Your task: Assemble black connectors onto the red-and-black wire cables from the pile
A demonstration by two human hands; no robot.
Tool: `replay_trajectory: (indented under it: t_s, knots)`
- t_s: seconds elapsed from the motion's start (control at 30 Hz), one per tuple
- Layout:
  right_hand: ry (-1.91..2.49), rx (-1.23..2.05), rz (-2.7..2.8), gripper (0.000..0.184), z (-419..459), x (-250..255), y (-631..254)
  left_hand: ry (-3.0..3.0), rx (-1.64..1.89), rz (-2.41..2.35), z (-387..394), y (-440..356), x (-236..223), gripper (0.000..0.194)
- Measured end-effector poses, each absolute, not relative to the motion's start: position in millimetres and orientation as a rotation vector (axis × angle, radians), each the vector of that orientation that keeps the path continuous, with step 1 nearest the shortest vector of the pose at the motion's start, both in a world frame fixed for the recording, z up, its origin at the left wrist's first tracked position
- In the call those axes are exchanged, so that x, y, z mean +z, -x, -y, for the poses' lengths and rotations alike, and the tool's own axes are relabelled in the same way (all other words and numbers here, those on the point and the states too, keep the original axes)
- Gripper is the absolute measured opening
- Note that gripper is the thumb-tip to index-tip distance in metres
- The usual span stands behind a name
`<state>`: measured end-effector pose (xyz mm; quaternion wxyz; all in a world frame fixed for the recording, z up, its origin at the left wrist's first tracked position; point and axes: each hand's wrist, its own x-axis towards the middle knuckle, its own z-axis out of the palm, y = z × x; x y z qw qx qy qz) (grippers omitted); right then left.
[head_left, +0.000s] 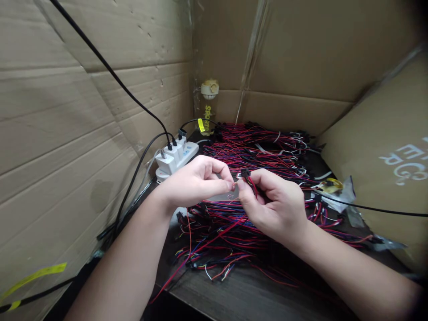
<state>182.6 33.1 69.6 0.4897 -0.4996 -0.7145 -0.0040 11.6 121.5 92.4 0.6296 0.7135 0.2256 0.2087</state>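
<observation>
My right hand [272,200] is closed on a small black connector [245,173] with red and blue wires running down through the palm. My left hand [197,180] pinches a thin wire end [235,182] right beside that connector, fingertips nearly touching the right thumb. Both hands hover above a large heap of red, blue and black wire harnesses [234,223] spread over a dark wooden table [240,294].
A white power strip [175,158] with several black plugs and cables sits at the back left. Cardboard walls [67,111] enclose the table on three sides. A second wire pile [264,142] lies behind. A black cable [368,206] crosses at right near plastic bags [334,191].
</observation>
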Motion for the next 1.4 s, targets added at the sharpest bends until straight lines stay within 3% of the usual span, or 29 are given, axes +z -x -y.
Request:
replay_trajectory:
  t_s: [0.27,0.5,0.7,1.17,1.4]
  knots:
    - [1.292,0.433,1.59,0.031,-36.5,70.8,-184.5,-1.68,0.514,-0.505,-124.8,-12.6,90.6,0.014]
    - [1.258,0.551,1.538,0.033,-37.5,72.2,-183.8,-1.725,0.504,-0.471,-121.2,-10.6,88.3,0.02]
    - [1.268,0.637,1.557,0.032,-39.9,76.5,-185.4,-1.81,0.559,-0.508,-117.0,-9.2,90.6,0.014]
    - [1.267,0.639,1.699,0.027,-37.3,74.6,-186.2,-1.861,0.64,-0.646,-123.0,-12.4,90.0,0.012]
    - [1.249,0.439,1.741,0.028,-32.7,74.4,-183.0,-1.837,0.609,-0.587,-121.7,-9.1,91.6,0.014]
